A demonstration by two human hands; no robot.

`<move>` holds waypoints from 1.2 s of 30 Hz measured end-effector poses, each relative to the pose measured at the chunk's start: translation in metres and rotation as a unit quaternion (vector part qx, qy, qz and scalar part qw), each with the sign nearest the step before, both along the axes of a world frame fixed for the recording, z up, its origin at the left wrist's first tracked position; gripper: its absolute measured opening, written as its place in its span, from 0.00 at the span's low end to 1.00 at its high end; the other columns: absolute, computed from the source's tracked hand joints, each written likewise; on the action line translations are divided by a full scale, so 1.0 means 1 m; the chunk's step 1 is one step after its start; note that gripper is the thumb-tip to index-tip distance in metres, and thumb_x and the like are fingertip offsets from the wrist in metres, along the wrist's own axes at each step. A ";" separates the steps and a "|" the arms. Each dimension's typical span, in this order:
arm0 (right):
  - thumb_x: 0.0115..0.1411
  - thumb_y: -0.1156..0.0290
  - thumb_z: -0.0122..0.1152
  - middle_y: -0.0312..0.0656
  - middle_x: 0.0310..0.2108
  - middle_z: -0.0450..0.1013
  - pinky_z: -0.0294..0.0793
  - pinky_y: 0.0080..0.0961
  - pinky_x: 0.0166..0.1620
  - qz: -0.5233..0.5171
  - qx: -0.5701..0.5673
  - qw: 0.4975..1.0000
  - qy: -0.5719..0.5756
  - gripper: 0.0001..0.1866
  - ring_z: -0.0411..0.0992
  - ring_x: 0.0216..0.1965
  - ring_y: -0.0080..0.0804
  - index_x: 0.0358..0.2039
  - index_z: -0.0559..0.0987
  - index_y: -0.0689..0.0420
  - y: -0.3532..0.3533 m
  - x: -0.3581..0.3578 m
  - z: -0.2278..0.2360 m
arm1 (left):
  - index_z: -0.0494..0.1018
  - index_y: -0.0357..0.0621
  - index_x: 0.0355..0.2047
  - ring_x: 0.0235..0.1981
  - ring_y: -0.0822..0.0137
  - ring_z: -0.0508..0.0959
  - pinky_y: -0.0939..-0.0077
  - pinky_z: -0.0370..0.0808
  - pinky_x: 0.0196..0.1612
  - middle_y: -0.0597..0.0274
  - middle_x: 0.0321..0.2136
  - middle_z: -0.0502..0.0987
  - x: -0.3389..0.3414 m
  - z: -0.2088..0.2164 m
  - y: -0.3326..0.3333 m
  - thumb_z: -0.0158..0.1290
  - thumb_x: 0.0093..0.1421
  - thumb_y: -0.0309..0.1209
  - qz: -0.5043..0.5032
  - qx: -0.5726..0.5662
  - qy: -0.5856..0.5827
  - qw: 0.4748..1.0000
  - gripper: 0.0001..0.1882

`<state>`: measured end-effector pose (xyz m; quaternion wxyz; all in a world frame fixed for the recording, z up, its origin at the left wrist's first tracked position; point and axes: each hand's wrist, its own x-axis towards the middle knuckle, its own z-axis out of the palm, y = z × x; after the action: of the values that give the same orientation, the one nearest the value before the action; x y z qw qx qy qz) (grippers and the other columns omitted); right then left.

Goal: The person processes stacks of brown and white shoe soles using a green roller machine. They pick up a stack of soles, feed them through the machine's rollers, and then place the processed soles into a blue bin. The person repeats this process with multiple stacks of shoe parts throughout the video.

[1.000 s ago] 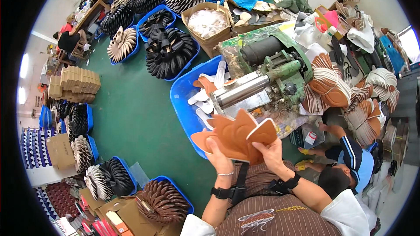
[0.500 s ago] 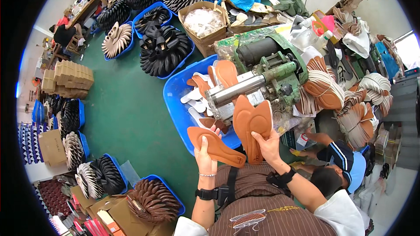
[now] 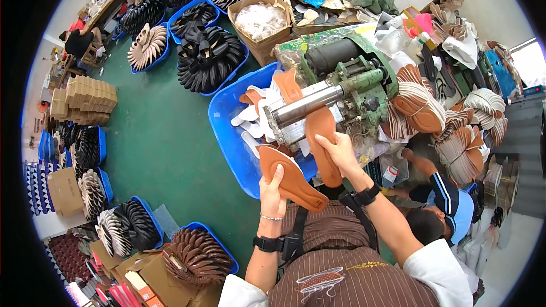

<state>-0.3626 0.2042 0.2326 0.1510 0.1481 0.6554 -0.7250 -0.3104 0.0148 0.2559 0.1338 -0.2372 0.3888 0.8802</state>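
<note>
My left hand [image 3: 273, 196] grips tan-brown insoles [image 3: 293, 181], thumb on top; a pale edge shows along their upper side, and I cannot tell how many there are. Beside it my right hand [image 3: 340, 152] is closed on another brown insole [image 3: 322, 162], held upright with its far end against the metal roller [image 3: 304, 109] of a green machine [image 3: 364, 94]. On the far side of the roller a further insole [image 3: 288, 86] sticks out. Below, a blue bin [image 3: 227, 156] holds white and brown insoles.
Bundled insoles [image 3: 418, 102] lie right of the machine. A co-worker in a blue and black shirt [image 3: 452, 204] bends down at lower right. Blue baskets of shoe parts [image 3: 210, 57] stand on the green floor [image 3: 153, 136], beside an open carton [image 3: 261, 23] and stacked cardboard [image 3: 85, 99].
My right hand has moved up and left, bringing its insole to the roller; one insole shows there where two were fanned. My left hand has shifted slightly right. The insole beyond the roller sits differently.
</note>
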 end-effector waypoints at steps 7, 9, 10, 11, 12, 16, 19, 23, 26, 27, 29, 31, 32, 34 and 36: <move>0.60 0.70 0.57 0.36 0.32 0.76 0.72 0.18 0.36 0.133 -0.018 0.991 -0.001 0.11 0.71 0.35 0.16 0.38 0.76 0.65 -0.027 0.063 0.025 | 0.67 0.36 0.50 0.43 0.71 0.74 0.77 0.71 0.47 0.59 0.42 0.75 0.007 -0.002 0.009 0.53 0.60 0.28 0.001 -0.088 0.011 0.996 0.17; 0.61 0.71 0.56 0.32 0.27 0.73 0.67 0.15 0.30 -0.055 -0.061 0.997 0.004 0.08 0.66 0.28 0.13 0.33 0.76 0.63 -0.032 0.042 0.011 | 0.63 0.36 0.54 0.47 0.70 0.72 0.78 0.68 0.51 0.56 0.46 0.74 0.005 0.002 0.022 0.53 0.60 0.27 0.003 -0.132 0.051 0.990 0.22; 0.61 0.71 0.56 0.37 0.30 0.75 0.69 0.16 0.30 -0.040 0.051 0.998 0.015 0.09 0.69 0.29 0.15 0.35 0.76 0.65 -0.023 0.027 0.003 | 0.57 0.37 0.59 0.52 0.68 0.69 0.78 0.63 0.55 0.51 0.51 0.71 0.005 -0.001 0.022 0.52 0.61 0.27 -0.027 -0.130 0.020 0.991 0.27; 0.60 0.69 0.57 0.39 0.29 0.76 0.69 0.18 0.28 -0.052 0.027 0.998 0.033 0.11 0.69 0.28 0.17 0.35 0.76 0.66 -0.019 0.015 -0.017 | 0.58 0.38 0.59 0.52 0.68 0.69 0.76 0.63 0.56 0.51 0.51 0.71 0.004 0.001 0.025 0.51 0.62 0.30 -0.032 -0.152 0.012 0.988 0.27; 0.59 0.67 0.59 0.41 0.28 0.76 0.70 0.17 0.29 -0.037 0.108 0.993 0.013 0.14 0.71 0.29 0.18 0.35 0.77 0.67 -0.018 0.005 -0.025 | 0.59 0.38 0.58 0.52 0.69 0.69 0.76 0.63 0.55 0.53 0.51 0.71 0.007 -0.003 0.025 0.51 0.62 0.34 -0.034 -0.180 0.005 0.983 0.26; 0.53 0.62 0.62 0.48 0.25 0.77 0.74 0.28 0.34 0.058 0.080 0.995 0.032 0.15 0.77 0.29 0.34 0.33 0.80 0.63 0.003 0.025 -0.001 | 0.62 0.39 0.55 0.52 0.61 0.71 0.71 0.67 0.52 0.51 0.51 0.71 0.016 -0.016 0.016 0.50 0.62 0.34 -0.048 -0.137 0.005 0.989 0.23; 0.50 0.66 0.64 0.46 0.37 0.77 0.74 0.29 0.43 0.073 0.357 0.913 0.185 0.16 0.76 0.39 0.38 0.38 0.78 0.60 0.084 0.036 0.033 | 0.64 0.35 0.51 0.47 0.60 0.75 0.74 0.71 0.50 0.47 0.47 0.73 0.022 -0.019 0.013 0.51 0.61 0.30 -0.027 -0.134 -0.006 0.991 0.19; 0.41 0.70 0.67 0.52 0.49 0.66 0.62 0.36 0.57 -0.064 0.609 0.756 0.232 0.35 0.63 0.52 0.50 0.52 0.67 0.61 0.248 0.007 0.030 | 0.65 0.35 0.50 0.46 0.61 0.76 0.75 0.72 0.48 0.48 0.46 0.73 0.024 -0.022 0.021 0.51 0.61 0.28 -0.031 -0.169 -0.021 0.985 0.18; 0.38 0.62 0.72 0.56 0.58 0.56 0.54 0.40 0.61 0.017 0.689 0.711 0.138 0.48 0.54 0.59 0.53 0.58 0.59 0.62 0.322 -0.036 0.031 | 0.67 0.36 0.48 0.44 0.64 0.76 0.76 0.73 0.47 0.51 0.44 0.75 0.026 -0.023 0.041 0.52 0.60 0.28 -0.036 -0.192 -0.033 0.980 0.16; 0.36 0.58 0.73 0.56 0.60 0.54 0.53 0.41 0.62 0.061 0.726 0.670 0.140 0.51 0.52 0.60 0.54 0.59 0.58 0.62 0.335 -0.046 0.027 | 0.67 0.36 0.48 0.44 0.64 0.76 0.76 0.73 0.47 0.52 0.43 0.75 0.025 -0.023 0.052 0.52 0.60 0.27 -0.041 -0.200 -0.036 0.978 0.16; 0.34 0.55 0.74 0.55 0.57 0.58 0.56 0.37 0.60 0.131 0.724 0.664 0.136 0.53 0.56 0.59 0.51 0.59 0.59 0.62 0.352 -0.063 0.010 | 0.68 0.37 0.48 0.43 0.66 0.76 0.77 0.73 0.46 0.53 0.43 0.76 0.022 -0.019 0.082 0.52 0.60 0.27 -0.071 -0.207 -0.042 0.975 0.16; 0.31 0.52 0.74 0.54 0.55 0.61 0.58 0.36 0.60 0.172 0.673 0.709 0.122 0.54 0.59 0.58 0.50 0.58 0.60 0.62 0.370 -0.076 -0.002 | 0.68 0.37 0.47 0.43 0.66 0.76 0.78 0.73 0.46 0.54 0.43 0.76 0.019 -0.013 0.122 0.53 0.59 0.27 -0.099 -0.204 -0.044 0.973 0.16; 0.29 0.51 0.75 0.55 0.54 0.63 0.59 0.36 0.59 0.177 0.622 0.755 0.110 0.55 0.60 0.57 0.51 0.57 0.62 0.63 0.380 -0.083 -0.007 | 0.67 0.37 0.49 0.44 0.65 0.76 0.76 0.72 0.47 0.53 0.44 0.76 0.017 -0.015 0.141 0.53 0.59 0.27 -0.129 -0.204 -0.039 0.970 0.17; 0.29 0.51 0.76 0.54 0.49 0.68 0.63 0.34 0.56 0.182 0.557 0.800 0.127 0.51 0.65 0.52 0.49 0.52 0.67 0.65 0.397 -0.086 -0.010 | 0.65 0.36 0.51 0.46 0.63 0.75 0.73 0.72 0.50 0.51 0.45 0.75 0.009 -0.012 0.188 0.55 0.58 0.27 -0.189 -0.184 -0.022 0.964 0.21; 0.30 0.52 0.76 0.54 0.48 0.69 0.64 0.34 0.55 0.160 0.497 0.838 0.159 0.48 0.66 0.51 0.49 0.51 0.68 0.65 0.398 -0.075 0.006 | 0.61 0.36 0.55 0.49 0.62 0.73 0.71 0.71 0.51 0.49 0.49 0.72 -0.001 -0.011 0.243 0.57 0.56 0.28 -0.237 -0.158 -0.001 0.959 0.28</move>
<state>-0.4371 0.6022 0.2390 0.0648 -0.0207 0.9573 -0.2811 -0.3119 0.2579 0.2445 0.2998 -0.1569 0.5679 0.7503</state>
